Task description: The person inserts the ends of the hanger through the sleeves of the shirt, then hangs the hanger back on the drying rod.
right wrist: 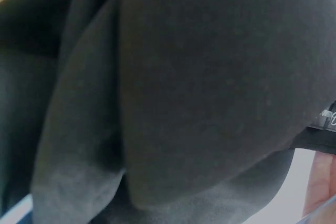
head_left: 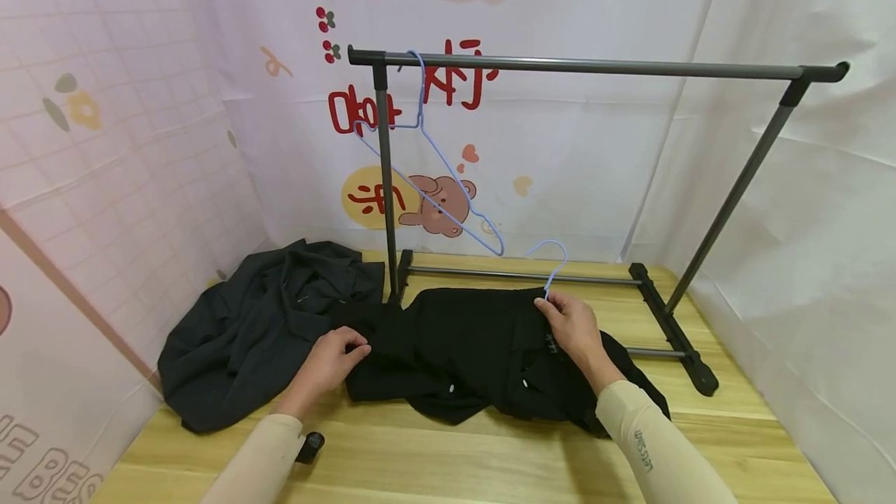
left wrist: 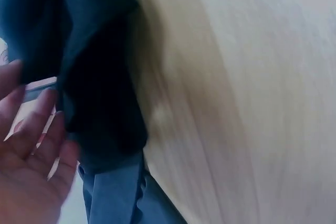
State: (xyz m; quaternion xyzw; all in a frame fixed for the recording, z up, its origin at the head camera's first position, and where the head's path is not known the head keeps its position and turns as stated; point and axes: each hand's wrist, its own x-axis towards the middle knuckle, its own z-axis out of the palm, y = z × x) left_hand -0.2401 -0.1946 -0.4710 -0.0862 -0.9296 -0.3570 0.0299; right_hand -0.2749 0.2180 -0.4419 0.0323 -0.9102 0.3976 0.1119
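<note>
A black garment with small light buttons (head_left: pixel 476 348) lies spread sideways over the table, a light-blue wire hanger (head_left: pixel 560 259) inside it with the hook sticking out at the collar. My right hand (head_left: pixel 575 327) pinches the hanger at the base of its hook, beside the collar. In the right wrist view, dark cloth (right wrist: pixel 220 87) fills most of the picture, with a collar label (right wrist: pixel 328 116) near the fingers at the edge. My left hand (head_left: pixel 330 364) is by the garment's left end; the left wrist view shows its fingers (left wrist: pixel 39 121) loosely bent, with nothing gripped.
A dark grey garment (head_left: pixel 245 333) lies heaped on the left. Behind stands a metal clothes rack (head_left: pixel 595 66) with an empty blue hanger (head_left: pixel 448 158) on its bar. A small black object (head_left: pixel 310 448) lies near my left forearm on the wooden table (head_left: pixel 420 457).
</note>
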